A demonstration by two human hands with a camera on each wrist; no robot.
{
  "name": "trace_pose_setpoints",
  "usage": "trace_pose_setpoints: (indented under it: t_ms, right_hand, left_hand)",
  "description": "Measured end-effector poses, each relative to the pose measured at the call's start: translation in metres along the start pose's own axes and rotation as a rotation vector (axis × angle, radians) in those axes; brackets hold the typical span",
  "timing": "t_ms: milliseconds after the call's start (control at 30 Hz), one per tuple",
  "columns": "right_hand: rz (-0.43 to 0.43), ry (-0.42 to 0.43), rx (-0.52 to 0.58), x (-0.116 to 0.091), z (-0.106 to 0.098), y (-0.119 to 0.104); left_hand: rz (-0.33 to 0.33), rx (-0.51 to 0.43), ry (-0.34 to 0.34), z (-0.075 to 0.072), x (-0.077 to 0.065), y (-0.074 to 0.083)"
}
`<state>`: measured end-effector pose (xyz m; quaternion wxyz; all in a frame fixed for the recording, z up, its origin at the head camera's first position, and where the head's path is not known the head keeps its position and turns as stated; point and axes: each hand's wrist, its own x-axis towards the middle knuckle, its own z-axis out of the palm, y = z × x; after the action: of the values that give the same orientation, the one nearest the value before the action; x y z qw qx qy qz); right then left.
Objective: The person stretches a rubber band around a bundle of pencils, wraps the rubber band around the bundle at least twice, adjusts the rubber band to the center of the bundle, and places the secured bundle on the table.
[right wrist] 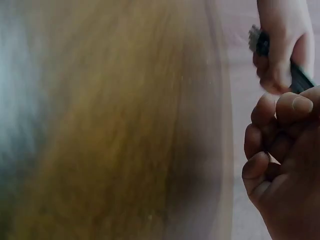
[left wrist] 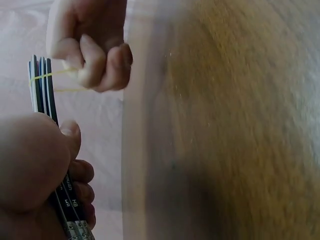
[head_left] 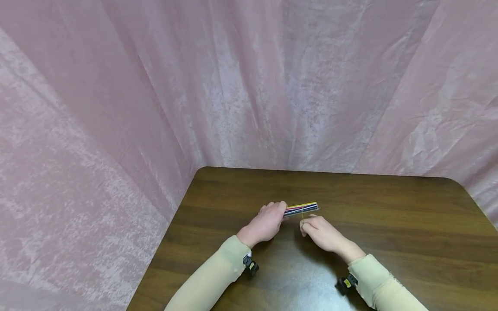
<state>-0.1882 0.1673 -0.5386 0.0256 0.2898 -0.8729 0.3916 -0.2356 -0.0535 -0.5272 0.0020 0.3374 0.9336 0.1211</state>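
Observation:
A bundle of several pencils [head_left: 305, 209] lies in the grip of my left hand [head_left: 266, 220], its free end pointing right. In the left wrist view, dark pencils [left wrist: 70, 200] show HB lettering and silvery metal ends below the fingers. A thin yellow rubber band [left wrist: 54, 74] loops round the free end and is stretched sideways. My right hand [head_left: 320, 232] pulls on it with curled fingers, just right of and nearer than the pencils. The right wrist view shows my right fingers [right wrist: 260, 127] curled, with the band hidden there.
Both hands are over a brown wooden table [head_left: 389, 216] with rounded far corners. A pink curtain [head_left: 249, 86] hangs behind it and along the left side. Each wrist carries a small black camera [head_left: 250, 264] on its sleeve.

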Motion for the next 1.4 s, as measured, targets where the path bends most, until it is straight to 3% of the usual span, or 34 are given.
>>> trace_pose_setpoints:
  t_ms: [100, 267, 333, 433, 667, 1033, 1233, 1400]
  right_hand:
    - [0.004, -0.035, -0.001, 0.001, 0.001, 0.001]
    - [-0.119, -0.148, -0.123, 0.003, 0.007, -0.013]
    - [-0.172, -0.16, -0.177, 0.003, 0.008, -0.019]
    - [-0.168, -0.143, -0.215, 0.002, 0.006, -0.022]
    - [-0.039, -0.035, -0.198, -0.005, -0.001, -0.015]
    - [0.015, 0.301, -0.297, -0.011, 0.003, -0.006]
    - [0.097, 0.279, -0.178, -0.008, 0.001, -0.007]
    - [0.124, 0.25, 0.073, -0.005, 0.005, 0.0]
  left_hand:
    - [0.027, 0.008, -0.014, 0.0, 0.002, 0.004]
    - [0.042, 0.076, -0.017, 0.003, 0.003, 0.005]
    - [0.034, 0.1, -0.008, 0.005, 0.003, 0.004]
    - [0.017, 0.11, -0.001, 0.006, 0.003, 0.001]
    - [-0.008, 0.07, -0.014, 0.005, 0.0, -0.005]
    - [-0.087, -0.028, 0.034, 0.009, -0.003, -0.016]
    - [-0.075, -0.053, 0.039, 0.003, -0.003, -0.013]
    - [-0.048, -0.09, 0.016, 0.0, -0.003, -0.005]
